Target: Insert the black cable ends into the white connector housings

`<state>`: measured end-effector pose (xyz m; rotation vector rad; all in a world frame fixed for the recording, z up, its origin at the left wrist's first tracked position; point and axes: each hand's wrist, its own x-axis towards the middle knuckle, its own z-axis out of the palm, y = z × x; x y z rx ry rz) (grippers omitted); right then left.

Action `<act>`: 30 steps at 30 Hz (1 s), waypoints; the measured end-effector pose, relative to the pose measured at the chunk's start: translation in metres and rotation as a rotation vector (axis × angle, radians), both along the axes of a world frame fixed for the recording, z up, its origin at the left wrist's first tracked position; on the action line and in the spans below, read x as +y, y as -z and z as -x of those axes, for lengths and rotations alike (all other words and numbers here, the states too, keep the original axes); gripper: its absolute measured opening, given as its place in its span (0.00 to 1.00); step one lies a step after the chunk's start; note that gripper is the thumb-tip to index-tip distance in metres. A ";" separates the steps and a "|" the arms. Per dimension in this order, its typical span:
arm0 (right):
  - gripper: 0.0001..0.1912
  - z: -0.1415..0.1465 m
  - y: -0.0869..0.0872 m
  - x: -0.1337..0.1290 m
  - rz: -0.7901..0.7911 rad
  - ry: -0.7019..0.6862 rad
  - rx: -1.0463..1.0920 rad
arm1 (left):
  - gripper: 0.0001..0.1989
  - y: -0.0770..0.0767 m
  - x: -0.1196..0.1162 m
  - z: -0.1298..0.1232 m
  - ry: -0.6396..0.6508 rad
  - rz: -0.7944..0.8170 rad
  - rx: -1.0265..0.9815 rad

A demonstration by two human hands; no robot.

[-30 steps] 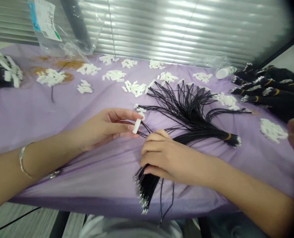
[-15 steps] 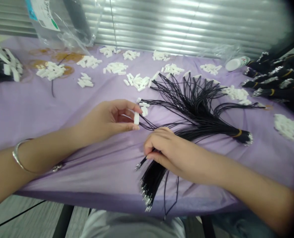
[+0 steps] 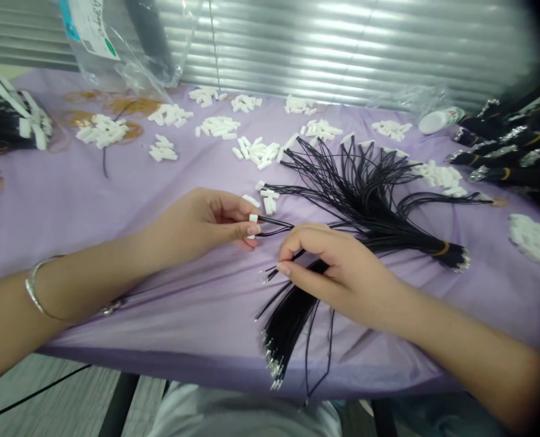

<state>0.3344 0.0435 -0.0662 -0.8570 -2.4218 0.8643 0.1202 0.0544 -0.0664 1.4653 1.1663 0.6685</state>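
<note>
My left hand (image 3: 224,220) pinches a small white connector (image 3: 253,218) between thumb and fingers, and black wires run from it to the right. My right hand (image 3: 315,258) has its fingers closed around a few thin black wires, whose metal tips (image 3: 265,277) stick out at its left. Below my right hand, a loose bundle of black wires (image 3: 292,321) fans toward the table's front edge. Behind it spreads a larger bundle of black wires (image 3: 374,212), tied by a yellow band near its right end, with white connectors on some far ends.
Piles of white connectors (image 3: 219,126) dot the purple cloth (image 3: 133,194). A clear plastic bag (image 3: 128,48) stands at the back left, and banded wire bundles (image 3: 506,152) lie at the right. More wires with white connectors (image 3: 35,118) sit far left.
The connector in my left hand has turned, its wires now stretched more level. My right hand has moved slightly right and up, and several metal wire tips now show beside its fingers.
</note>
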 end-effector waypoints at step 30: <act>0.05 0.005 0.000 0.004 0.211 0.260 0.065 | 0.04 0.003 -0.006 -0.005 -0.051 0.335 -0.351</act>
